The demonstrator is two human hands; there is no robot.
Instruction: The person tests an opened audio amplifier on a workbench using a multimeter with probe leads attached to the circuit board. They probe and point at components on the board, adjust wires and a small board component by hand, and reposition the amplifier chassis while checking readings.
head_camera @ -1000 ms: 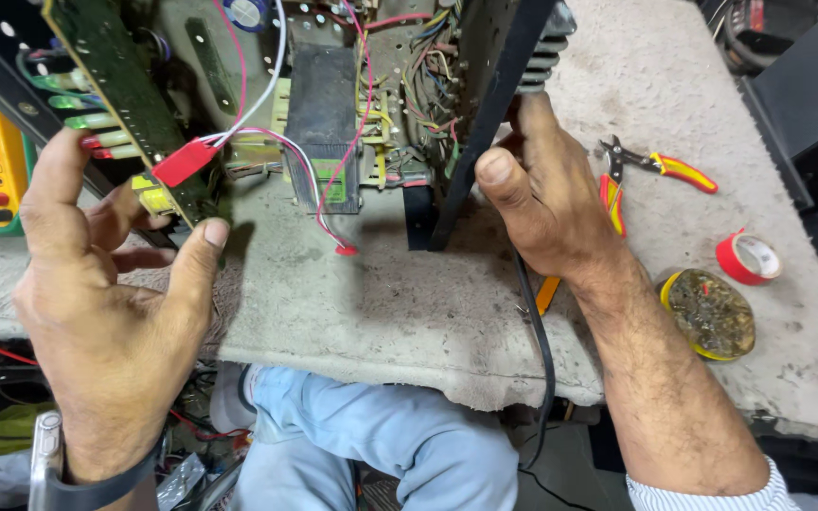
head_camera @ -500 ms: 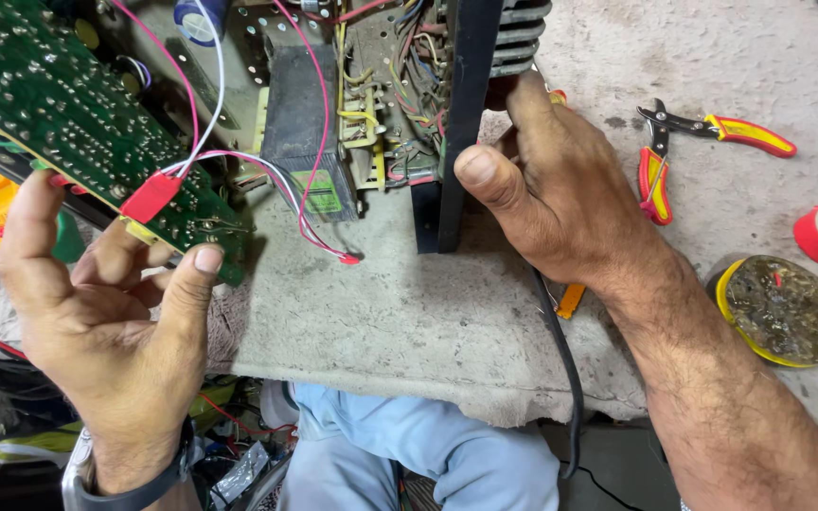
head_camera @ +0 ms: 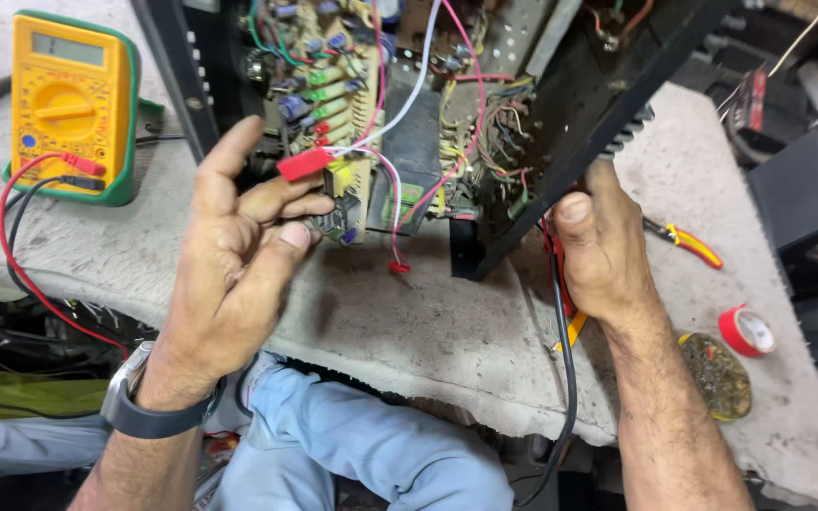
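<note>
Green circuit board [head_camera: 338,114] stands at the far middle of the worktop [head_camera: 428,322], pinched at its near edge by the left hand [head_camera: 239,255]. The right hand [head_camera: 603,251] grips the black case [head_camera: 598,123]. A slip could, I think, snap the thin wires [head_camera: 400,104].

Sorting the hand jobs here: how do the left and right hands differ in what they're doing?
The left hand pinches the edge of the upright circuit board with its fingertips; the right hand wraps the black chassis edge, thumb on top. The left wears a dark watch; the right wrist is bare. The left palm faces the camera; the right shows its back. Both are bare and hold the opened device.
</note>
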